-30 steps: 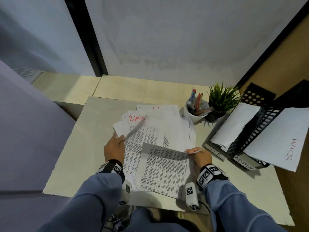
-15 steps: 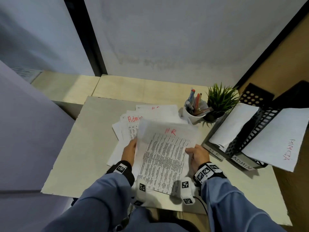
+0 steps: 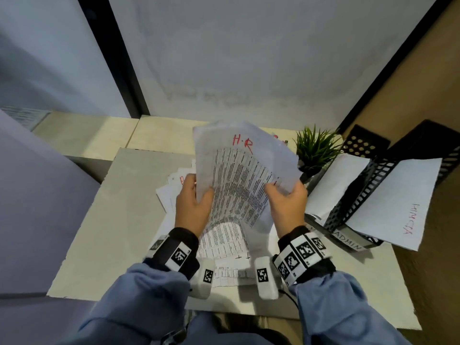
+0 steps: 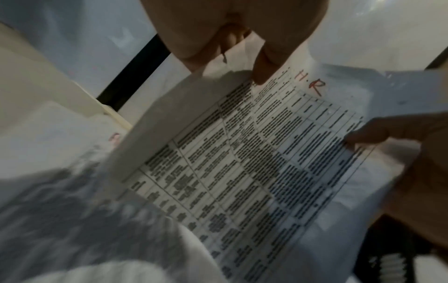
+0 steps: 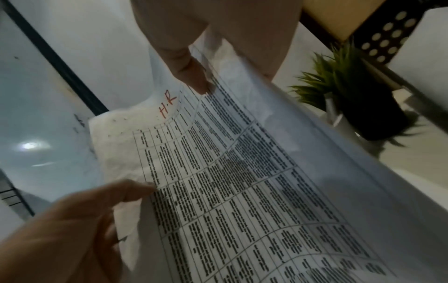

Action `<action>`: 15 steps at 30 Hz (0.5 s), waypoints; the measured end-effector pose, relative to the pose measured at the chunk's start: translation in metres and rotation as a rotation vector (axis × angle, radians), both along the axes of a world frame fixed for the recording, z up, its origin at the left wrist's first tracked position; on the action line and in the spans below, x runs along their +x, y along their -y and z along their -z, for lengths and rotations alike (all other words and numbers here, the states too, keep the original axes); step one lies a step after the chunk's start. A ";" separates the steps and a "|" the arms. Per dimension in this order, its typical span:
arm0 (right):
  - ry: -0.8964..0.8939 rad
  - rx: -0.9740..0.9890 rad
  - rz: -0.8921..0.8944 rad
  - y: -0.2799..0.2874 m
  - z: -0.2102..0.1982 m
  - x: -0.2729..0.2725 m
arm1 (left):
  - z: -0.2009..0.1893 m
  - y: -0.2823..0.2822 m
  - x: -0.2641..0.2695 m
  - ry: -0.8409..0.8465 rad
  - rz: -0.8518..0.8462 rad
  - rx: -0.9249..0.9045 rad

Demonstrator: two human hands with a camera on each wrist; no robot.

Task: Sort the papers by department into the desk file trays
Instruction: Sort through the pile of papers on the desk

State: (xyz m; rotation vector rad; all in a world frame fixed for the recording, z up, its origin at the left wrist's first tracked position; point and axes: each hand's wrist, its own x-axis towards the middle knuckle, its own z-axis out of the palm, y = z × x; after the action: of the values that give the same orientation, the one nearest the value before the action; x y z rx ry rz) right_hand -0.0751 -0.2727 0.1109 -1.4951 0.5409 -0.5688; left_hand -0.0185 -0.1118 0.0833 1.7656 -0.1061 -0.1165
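The H.R sheet [image 3: 245, 180] has risen off the desk, now bowed between my hands: left hand [image 3: 193, 207] and right hand [image 3: 286, 205] each pinch an edge. Trays [image 3: 358, 207] to my right hold some papers; the pile [image 3: 171, 192] beneath remains unsorted.

Ahead of me stands a pale grey wall [image 3: 249, 58], faintly stained along a band low down. A black vertical post [image 3: 117, 61] splits it from a bluish glass panel [image 3: 49, 53] on my left. On the right I see a tan wooden partition [image 3: 410, 78] edged by a dark diagonal strip. The table [image 3: 119, 220] is off-white, with a rough, chipped near edge, and behind it runs a light wood ledge [image 3: 159, 133]. A small green potted plant [image 3: 316, 148] sits at the table's far right. A grey-lilac surface [image 3: 32, 195] fills my lower left. Light is soft and even.
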 end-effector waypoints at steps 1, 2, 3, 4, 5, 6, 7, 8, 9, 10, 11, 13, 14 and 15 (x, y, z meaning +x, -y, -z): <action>-0.052 0.009 -0.006 -0.003 0.007 -0.002 | 0.008 -0.002 -0.003 -0.026 0.021 0.048; -0.119 0.027 -0.014 -0.005 0.018 -0.005 | 0.021 -0.005 -0.007 -0.077 0.051 0.111; -0.194 0.053 -0.015 -0.007 0.029 -0.009 | 0.034 -0.008 -0.011 -0.138 0.082 0.170; -0.264 0.083 -0.004 -0.008 0.040 -0.013 | 0.048 -0.011 -0.015 -0.202 0.102 0.214; -0.316 0.114 0.015 -0.009 0.046 -0.018 | 0.056 -0.012 -0.019 -0.256 0.102 0.234; -0.338 0.137 0.037 -0.008 0.049 -0.021 | 0.061 -0.012 -0.021 -0.290 0.091 0.229; -0.345 0.147 0.061 -0.004 0.048 -0.023 | 0.060 -0.011 -0.021 -0.294 0.079 0.199; -0.343 0.137 0.091 0.004 0.047 -0.023 | 0.053 -0.007 -0.019 -0.284 0.078 0.159; -0.338 0.113 0.123 0.013 0.043 -0.022 | 0.042 -0.002 -0.017 -0.259 0.090 0.134; -0.309 0.079 0.159 0.025 0.040 -0.020 | 0.030 0.004 -0.013 -0.220 0.107 0.129; -0.272 0.041 0.196 0.038 0.034 -0.019 | 0.015 0.011 -0.008 -0.170 0.136 0.130; -0.246 -0.045 0.309 0.066 0.028 -0.015 | -0.015 0.028 0.001 -0.064 0.201 0.135; -0.263 -0.072 0.370 0.083 0.032 -0.013 | -0.030 0.036 0.006 -0.012 0.238 0.150; -0.313 -0.075 0.420 0.099 0.035 -0.011 | -0.045 0.044 0.011 0.039 0.275 0.177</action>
State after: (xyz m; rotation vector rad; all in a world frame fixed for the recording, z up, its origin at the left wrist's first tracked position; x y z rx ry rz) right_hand -0.0865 -0.3712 0.0764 -1.5598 1.1037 -0.6869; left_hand -0.0077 -0.1560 0.1283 1.9225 -0.3769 -0.2977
